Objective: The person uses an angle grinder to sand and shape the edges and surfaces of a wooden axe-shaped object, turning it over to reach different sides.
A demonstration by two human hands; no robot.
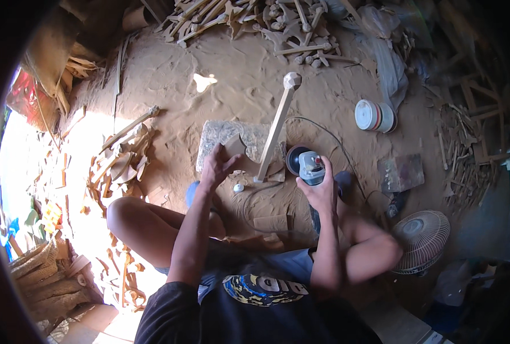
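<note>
My left hand (218, 167) grips a flat wooden piece (235, 147) with a curved notch in its edge, over a worn grey slab (209, 137) on the ground. A long square wooden shaft (274, 129) with a faceted knob (292, 80) rises beside it; whether the two are joined I cannot tell. Closed around an angle grinder (310, 167) is my right hand (322, 192). The grinder's dark round disc (295, 159) faces left toward the shaft's lower end, apart from it. A small whitish round object (238, 187) lies below the slab.
Carved wooden pieces are heaped at the far side (220, 20) and on the left (123, 157). A white tub (375, 116) lies on the dusty ground at right. A cable (335, 137) curves behind the grinder. A fan (421, 241) stands by my right knee.
</note>
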